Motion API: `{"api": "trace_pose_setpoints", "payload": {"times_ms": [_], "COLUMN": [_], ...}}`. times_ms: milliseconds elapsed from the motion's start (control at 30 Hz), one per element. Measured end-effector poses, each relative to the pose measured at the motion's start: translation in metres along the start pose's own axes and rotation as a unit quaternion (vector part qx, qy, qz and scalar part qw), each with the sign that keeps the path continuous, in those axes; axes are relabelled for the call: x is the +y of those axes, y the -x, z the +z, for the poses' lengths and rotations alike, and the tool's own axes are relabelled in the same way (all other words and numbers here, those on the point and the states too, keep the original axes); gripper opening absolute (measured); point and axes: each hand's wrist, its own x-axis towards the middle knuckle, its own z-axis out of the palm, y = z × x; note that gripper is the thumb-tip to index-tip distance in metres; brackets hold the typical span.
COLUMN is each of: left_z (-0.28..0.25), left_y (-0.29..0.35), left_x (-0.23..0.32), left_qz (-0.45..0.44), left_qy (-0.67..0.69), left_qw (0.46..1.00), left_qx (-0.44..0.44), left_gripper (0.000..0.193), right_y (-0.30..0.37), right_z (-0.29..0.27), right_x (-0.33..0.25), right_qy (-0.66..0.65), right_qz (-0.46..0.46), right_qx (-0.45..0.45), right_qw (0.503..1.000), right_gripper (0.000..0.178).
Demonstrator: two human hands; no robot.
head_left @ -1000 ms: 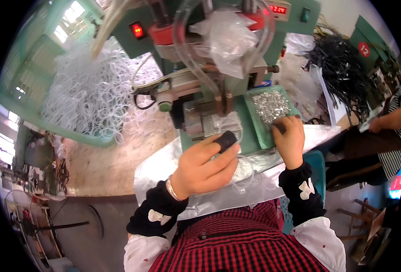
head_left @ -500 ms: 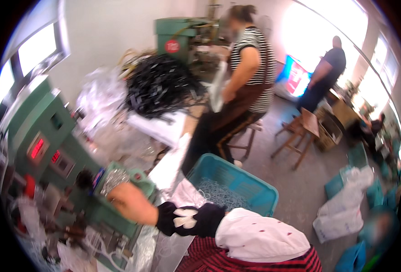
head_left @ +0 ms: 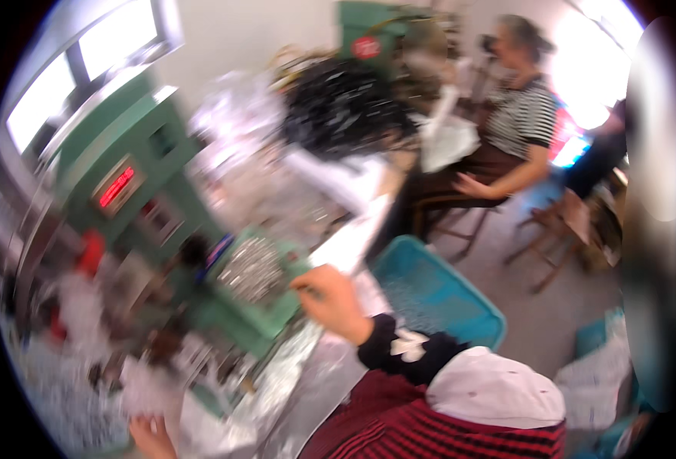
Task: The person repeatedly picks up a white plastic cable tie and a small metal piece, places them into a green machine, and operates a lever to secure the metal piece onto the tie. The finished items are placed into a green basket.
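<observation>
My right hand (head_left: pixel 332 300) hovers at the near right edge of the green machine's tray, just off a heap of small shiny metal pieces (head_left: pixel 254 268). Its thumb and fingers are pinched together, and what they hold, if anything, is too small to tell. A black cuff (head_left: pixel 407 344) with a pale bow circles that wrist. At the lower edge my left hand (head_left: pixel 153 437) shows only in part, next to crumpled clear plastic (head_left: pixel 150 386) in front of the machine. Blur hides how its fingers are set.
The green machine (head_left: pixel 116 176) with a red display stands at left. A teal basket (head_left: pixel 460 298) of thin pieces sits on the floor beyond my right arm. Behind lie a black strip heap (head_left: pixel 345 107) and plastic bags (head_left: pixel 238 107). A person in a striped top (head_left: pixel 521 115) sits near another machine.
My right hand has drawn back to the right from the metal pieces. My left hand has come into view below. The view has shifted, and the person in stripes is now seated, facing the machine.
</observation>
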Motion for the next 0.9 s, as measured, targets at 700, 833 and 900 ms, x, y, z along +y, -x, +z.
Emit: {"api": "trace_pose_setpoints", "payload": {"times_ms": [700,833,900], "left_z": [-0.095,-0.131,-0.140], "left_y": [-0.074,-0.124,-0.118], "left_x": [0.226,0.263,0.255], "left_qz": [-0.148,-0.030,-0.017], "left_qy": [0.609,0.446,0.505], "left_qw": [0.750,0.863,0.845], "left_qx": [0.211,0.236,0.177], "left_gripper": [0.024,0.020,0.017], "right_y": [-0.042,-0.041,-0.036], "right_z": [0.095,0.089,0.078], "right_x": [-0.126,-0.146,-0.156], "right_qy": [-0.381,-0.498,-0.458], "right_qz": [0.154,0.249,0.216], "right_qx": [-0.184,-0.180,-0.180], "right_qw": [0.893,0.811,0.843], "right_gripper": [0.045,0.044,0.050]}}
